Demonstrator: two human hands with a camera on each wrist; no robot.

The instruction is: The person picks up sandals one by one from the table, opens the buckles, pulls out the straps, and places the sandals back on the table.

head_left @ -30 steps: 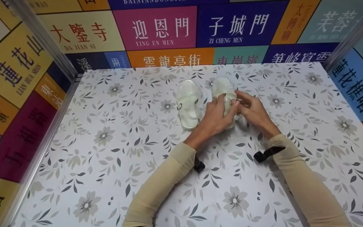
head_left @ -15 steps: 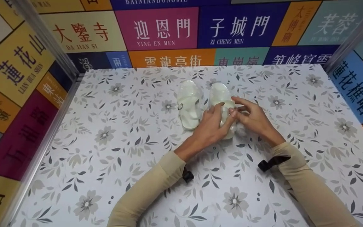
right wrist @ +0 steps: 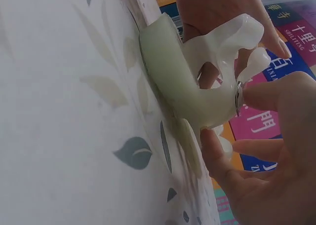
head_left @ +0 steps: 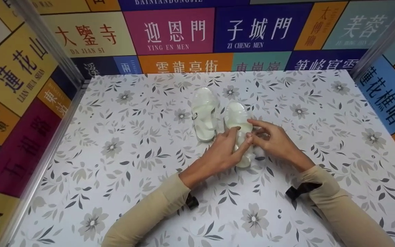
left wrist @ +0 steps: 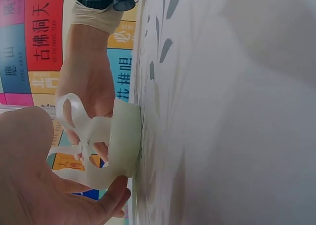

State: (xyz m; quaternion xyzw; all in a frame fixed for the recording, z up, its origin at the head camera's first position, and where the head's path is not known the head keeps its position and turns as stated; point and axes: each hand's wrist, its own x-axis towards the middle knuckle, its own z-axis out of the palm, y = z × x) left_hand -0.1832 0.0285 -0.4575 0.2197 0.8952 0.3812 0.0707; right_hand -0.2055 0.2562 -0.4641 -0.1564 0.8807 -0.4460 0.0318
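A pale, glossy jelly sandal [head_left: 236, 112] lies on the table, toe pointing to the far wall, with both hands at its straps. My left hand [head_left: 219, 151] grips it from the left, and in the left wrist view fingertips [left wrist: 117, 188] press along the edge of its sole. From the right, my right hand [head_left: 278, 140] pinches the strap; in the right wrist view one fingertip sits right at the small metal buckle [right wrist: 239, 97] while another touches the sandal's side. The matching sandal [head_left: 204, 99] stands just left, untouched, its buckle on the left side. My hands partly cover the held sandal's middle.
The table [head_left: 115, 192] wears a white cover with grey flowers and leaves. Colourful panels with Chinese lettering [head_left: 178, 31] wall in its back and both sides. Black wrist cameras [head_left: 192, 201] sit at both cuffs.
Both hands have drawn the right-hand sandal toward the person and slightly left, so it now sits nearer than its mate. The other sandal stays in place.
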